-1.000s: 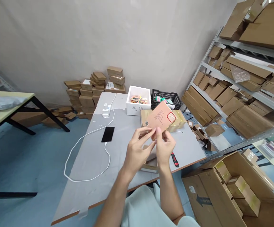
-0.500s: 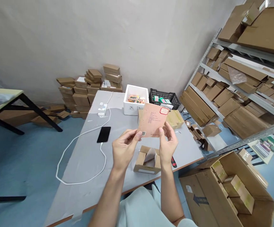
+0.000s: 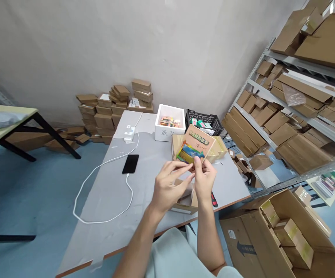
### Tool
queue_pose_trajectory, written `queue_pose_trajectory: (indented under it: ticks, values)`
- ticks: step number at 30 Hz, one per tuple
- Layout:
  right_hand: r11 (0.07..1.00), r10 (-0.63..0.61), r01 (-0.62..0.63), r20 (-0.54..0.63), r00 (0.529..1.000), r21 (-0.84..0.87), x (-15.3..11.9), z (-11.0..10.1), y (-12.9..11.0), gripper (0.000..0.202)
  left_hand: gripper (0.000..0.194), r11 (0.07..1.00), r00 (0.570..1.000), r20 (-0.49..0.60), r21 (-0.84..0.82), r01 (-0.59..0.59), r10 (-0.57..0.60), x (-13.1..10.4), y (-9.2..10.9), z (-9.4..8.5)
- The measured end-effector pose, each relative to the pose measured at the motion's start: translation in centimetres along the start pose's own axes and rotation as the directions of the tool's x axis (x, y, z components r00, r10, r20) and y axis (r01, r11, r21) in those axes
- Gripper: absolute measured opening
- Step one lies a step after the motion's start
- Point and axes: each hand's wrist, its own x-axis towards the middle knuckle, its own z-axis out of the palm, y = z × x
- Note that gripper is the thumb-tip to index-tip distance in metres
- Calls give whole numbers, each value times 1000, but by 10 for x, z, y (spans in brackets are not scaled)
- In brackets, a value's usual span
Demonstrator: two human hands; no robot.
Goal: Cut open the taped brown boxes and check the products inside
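A thin booklet (image 3: 195,144) with a colourful picture and green lettering on its cover is held up above the table. My right hand (image 3: 204,178) grips its lower right corner, thumb on the front. My left hand (image 3: 170,183) is at the booklet's lower edge, thumb and fingers apart; whether the fingertips touch it is unclear. Below the hands stands an open cardboard box (image 3: 181,206), partly hidden by them. A red and black tool (image 3: 214,199) lies to the right of this box.
On the grey table (image 3: 106,200) are a phone (image 3: 130,164) with a white cable, a power strip (image 3: 129,134), a white foam box (image 3: 164,133) and a black crate (image 3: 203,116). A large carton (image 3: 242,239) stands at the lower right, near shelves (image 3: 271,143) of boxes.
The booklet has been turned over, from its plain pink side to its picture cover. My left hand has moved right and off the booklet's left corner. The view has shifted slightly.
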Motion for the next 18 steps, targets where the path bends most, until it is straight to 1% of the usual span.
queue_pose_trajectory:
  ticks: [1,2,3,4,5,7,8,9,10,11,12,13,15,18]
  values:
    - [1000,10,-10,38,999,8,3,-4,0,62,23,998,998,-15,15,68,-68,3,-4,-6]
    - [1000,21,-22,81,997,17,6,-7,1,63,26,987,986,-44,26,159,-158,5,-10,-13]
    - [999,34,-38,127,991,25,7,-10,1,65,31,964,962,-69,15,264,-263,7,-16,-21]
    - [998,50,-57,176,983,32,7,-11,1,66,39,927,924,-75,-28,373,-374,9,-22,-27]
    - [996,69,-80,224,972,39,7,-12,2,65,49,875,876,-49,-100,474,-481,10,-28,-33]
    - [989,110,-135,302,947,64,5,-10,3,60,67,728,764,59,-267,632,-642,10,-39,-41]
    - [983,128,-164,328,936,83,3,-8,4,58,73,652,714,109,-333,682,-692,10,-43,-43]
    - [977,142,-188,347,927,105,2,-6,5,55,76,592,676,141,-378,712,-723,9,-46,-44]
    - [971,149,-205,360,921,123,2,-5,6,53,76,557,654,156,-402,727,-741,8,-47,-44]
    - [968,148,-210,366,919,136,2,-3,8,51,73,548,649,156,-412,728,-745,8,-48,-44]
    - [968,143,-207,367,919,140,3,-3,9,49,69,561,660,146,-411,718,-737,7,-48,-45]
    - [972,135,-195,363,922,135,4,-2,10,48,64,592,683,130,-400,699,-719,7,-48,-45]
    - [983,108,-152,343,933,102,6,-3,13,47,53,686,753,86,-355,635,-653,7,-47,-47]
    - [997,14,-39,319,948,74,9,-4,16,39,31,849,877,15,-240,470,-481,8,-47,-53]
